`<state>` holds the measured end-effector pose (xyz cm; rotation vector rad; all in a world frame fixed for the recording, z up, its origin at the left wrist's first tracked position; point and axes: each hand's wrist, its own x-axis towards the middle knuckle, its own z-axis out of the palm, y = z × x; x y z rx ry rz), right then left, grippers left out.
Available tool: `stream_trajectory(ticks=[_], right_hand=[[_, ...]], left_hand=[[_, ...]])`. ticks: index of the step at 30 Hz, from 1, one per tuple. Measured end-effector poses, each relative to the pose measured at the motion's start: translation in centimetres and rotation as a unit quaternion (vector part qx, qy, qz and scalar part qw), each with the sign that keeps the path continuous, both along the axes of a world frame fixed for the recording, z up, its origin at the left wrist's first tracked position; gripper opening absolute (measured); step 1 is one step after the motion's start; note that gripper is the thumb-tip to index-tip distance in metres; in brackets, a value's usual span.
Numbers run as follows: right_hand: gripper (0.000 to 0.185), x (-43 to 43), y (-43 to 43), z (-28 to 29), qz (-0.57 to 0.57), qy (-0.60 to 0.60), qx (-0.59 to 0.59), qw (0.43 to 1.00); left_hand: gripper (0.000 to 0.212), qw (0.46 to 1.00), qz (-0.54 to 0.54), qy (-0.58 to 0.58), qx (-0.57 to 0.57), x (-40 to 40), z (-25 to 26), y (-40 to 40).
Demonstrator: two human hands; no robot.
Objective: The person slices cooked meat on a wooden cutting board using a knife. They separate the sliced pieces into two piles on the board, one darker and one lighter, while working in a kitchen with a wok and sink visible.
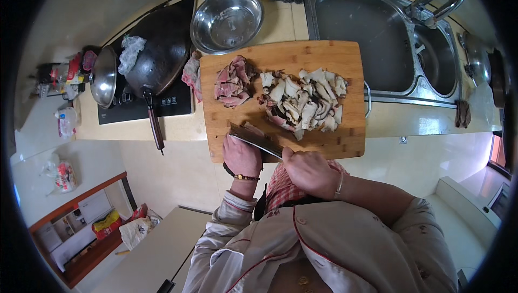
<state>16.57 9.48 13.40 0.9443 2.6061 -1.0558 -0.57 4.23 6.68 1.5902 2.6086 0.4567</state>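
Observation:
My right hand (311, 171) grips the handle of a kitchen cleaver (259, 142), its blade slanting up to the left over the front of a wooden cutting board (283, 54). Close against the blade, my left hand (243, 153) rests at the board's front edge; its fingertips are hidden, so what they hold cannot be seen. A pinkish slice of meat (254, 127) shows just beyond the blade. Farther back on the board lie a heap of sliced pink meat (234, 84) and a larger spread of pale, dark-edged slices, apparently mushroom (309, 100).
Left of the board, a larger piece of meat (192, 75) lies beside a black wok (162, 62) on a cooktop (178, 104). The wok's handle juts past the counter edge. A steel basin (226, 21) stands behind the board, a double steel sink (364, 42) to the right.

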Motion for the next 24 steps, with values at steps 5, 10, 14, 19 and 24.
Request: stream_trajectory(ticks=[5,10,14,19,24], right_hand=[[0.013,-3.0,0.9,-0.9,-0.007,0.064,0.033,0.997],[0.017,-2.3,1.3,-1.1,-0.004,0.056,0.002,0.998],[0.021,-0.5,1.4,0.8,-0.006,-0.028,-0.035,0.999],[0.015,-3.4,1.5,-1.0,0.007,0.028,0.015,0.999],[0.013,-3.6,1.7,-2.2,-0.005,0.026,0.024,0.999]], left_hand=[[0.032,1.0,0.003,-0.027,0.005,0.0,-0.2,0.1],[0.027,0.999,0.02,0.021,-0.021,-0.1,-0.2,0.0],[0.025,0.999,0.007,0.049,-0.002,-0.2,-0.4,0.0],[0.025,1.0,0.002,0.021,-0.007,-0.1,-0.4,0.2],[0.021,0.999,0.002,0.043,0.01,-0.2,-0.5,0.2]])
